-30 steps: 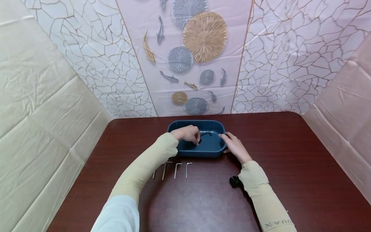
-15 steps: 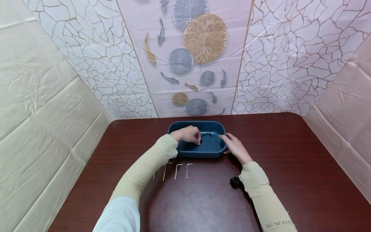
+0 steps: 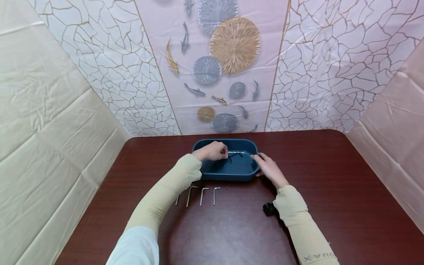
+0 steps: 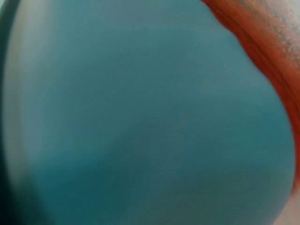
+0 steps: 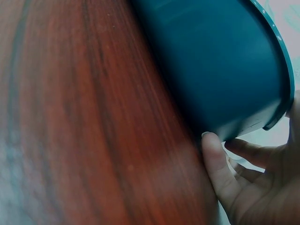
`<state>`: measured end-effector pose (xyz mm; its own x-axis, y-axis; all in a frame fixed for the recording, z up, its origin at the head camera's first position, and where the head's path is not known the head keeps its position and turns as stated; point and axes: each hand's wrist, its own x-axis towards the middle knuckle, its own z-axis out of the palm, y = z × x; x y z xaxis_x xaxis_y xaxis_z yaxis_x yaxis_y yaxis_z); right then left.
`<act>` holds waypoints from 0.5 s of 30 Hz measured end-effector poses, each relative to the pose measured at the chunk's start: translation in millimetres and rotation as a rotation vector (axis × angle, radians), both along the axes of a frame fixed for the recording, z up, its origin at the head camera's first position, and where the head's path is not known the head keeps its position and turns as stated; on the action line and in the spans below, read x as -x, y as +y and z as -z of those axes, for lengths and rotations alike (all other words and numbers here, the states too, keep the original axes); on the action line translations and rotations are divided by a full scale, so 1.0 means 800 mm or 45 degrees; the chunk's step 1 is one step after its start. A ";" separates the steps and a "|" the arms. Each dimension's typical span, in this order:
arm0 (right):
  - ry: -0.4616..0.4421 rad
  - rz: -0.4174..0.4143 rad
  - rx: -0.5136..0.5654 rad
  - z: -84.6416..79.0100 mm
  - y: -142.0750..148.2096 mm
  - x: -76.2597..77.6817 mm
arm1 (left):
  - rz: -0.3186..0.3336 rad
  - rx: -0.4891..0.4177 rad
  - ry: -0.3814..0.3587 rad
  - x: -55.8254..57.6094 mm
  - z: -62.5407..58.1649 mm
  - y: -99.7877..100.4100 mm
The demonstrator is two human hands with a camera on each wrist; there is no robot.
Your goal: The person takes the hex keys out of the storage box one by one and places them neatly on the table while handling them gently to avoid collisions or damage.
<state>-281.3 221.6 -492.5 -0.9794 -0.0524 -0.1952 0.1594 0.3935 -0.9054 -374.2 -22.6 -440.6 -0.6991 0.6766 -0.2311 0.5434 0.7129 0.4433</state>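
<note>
My left hand (image 3: 213,151) reaches into the dark blue tray (image 3: 228,176), fingers bent and fingertips right at some thin black L-shaped hex keys (image 3: 236,154) on its floor. I cannot tell whether these fingers pinch a key. The left wrist view is filled by the tray's blurred blue wall (image 4: 150,93), and no fingers show there. My right hand (image 3: 269,168) grips the tray's right end, with one finger over the rim and others against the outside. In the right wrist view, the right hand's thumb (image 5: 216,159) is by the tray's lower edge.
Several silvery hex keys, one of them a hex key (image 3: 214,196) at the row's right end, lie on the dark red table (image 3: 314,162) before the tray. A black object (image 3: 269,209) is beside the right sleeve. A patterned cloth (image 3: 225,92) hangs behind the table.
My left hand has lifted and drawn back slightly to the left inside the tray, showing more of the black keys. The right hand keeps its hold on the tray's end.
</note>
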 end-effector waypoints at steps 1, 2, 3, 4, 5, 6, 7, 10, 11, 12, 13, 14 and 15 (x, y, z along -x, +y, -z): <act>0.000 0.000 0.000 0.000 0.000 0.000 | -0.007 -0.018 -0.002 0.000 0.001 -0.001; -0.001 0.001 0.001 0.000 0.000 0.000 | -0.017 -0.041 -0.012 0.000 0.002 -0.002; 0.000 0.000 0.001 0.001 0.000 0.000 | -0.024 -0.062 -0.017 0.000 0.002 -0.003; 0.001 0.002 0.002 0.001 0.000 0.000 | -0.033 -0.086 -0.025 0.000 0.003 -0.005; 0.001 0.000 0.003 0.001 0.000 0.000 | -0.039 -0.111 -0.029 -0.001 0.003 -0.006; 0.002 -0.001 0.005 0.001 0.000 0.000 | -0.045 -0.137 -0.033 -0.001 0.002 -0.007; 0.001 -0.003 0.006 0.001 0.000 0.000 | -0.053 -0.163 -0.041 -0.002 0.001 -0.008; -0.002 -0.007 0.008 0.001 0.000 0.000 | -0.075 -0.245 -0.063 -0.004 -0.002 -0.011; -0.003 -0.010 0.008 0.001 0.000 0.001 | -0.086 -0.275 -0.076 -0.004 -0.003 -0.011; -0.004 -0.008 0.007 0.001 0.000 0.000 | -0.101 -0.305 -0.093 -0.005 -0.004 -0.012; -0.003 -0.010 0.007 0.001 0.000 0.001 | -0.117 -0.335 -0.112 -0.005 -0.004 -0.012; -0.002 -0.009 0.006 0.001 0.000 0.001 | -0.135 -0.365 -0.128 -0.005 -0.005 -0.013; 0.001 -0.009 0.004 0.001 0.000 0.001 | -0.154 -0.391 -0.143 -0.005 -0.006 -0.013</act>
